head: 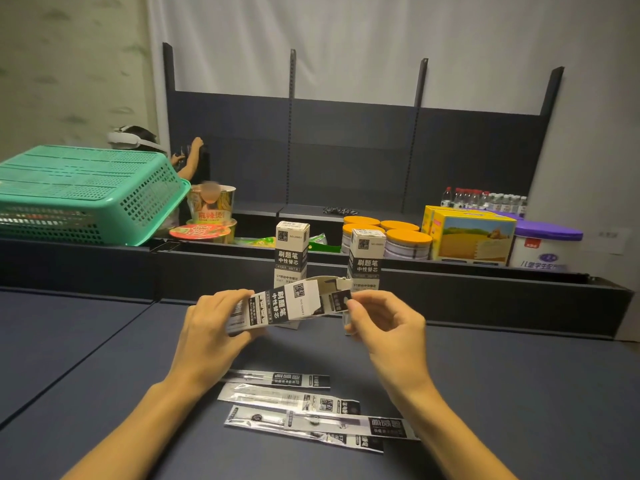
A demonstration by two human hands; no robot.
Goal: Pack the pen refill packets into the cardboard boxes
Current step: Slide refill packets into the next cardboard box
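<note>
the held cardboard box (291, 304) is black and white with printed characters, lying on its side in the air above the table (519, 393), its open end with a raised flap turned to the right. the left hand (211, 327) grips its closed end, fingers curled round it. the right hand (384, 327) pinches the flap at the open end between thumb and forefinger.

two more cardboard boxes of the same print stand upright on the table just behind the held one: the left standing box (292, 251) and the right standing box (366, 259), both partly hidden by the held box and the hands.

four pen refill packets lie flat on the table between the forearms, long clear sleeves with black labels: the first packet (277, 378) farthest from the person, the second packet (289, 398) below it, the third packet (322, 422) and the fourth packet (341, 438) overlapping nearest the person.

behind the table runs a dark shelf (450, 268). on it sit a green basket (86, 192) turned upside down at the left, noodle cups (211, 209), orange-lidded tins (398, 237), a yellow carton (474, 239), a purple-lidded tub (547, 244) and water bottles (485, 197). another person's head and raised hand (197, 143) show beyond the basket.
</note>
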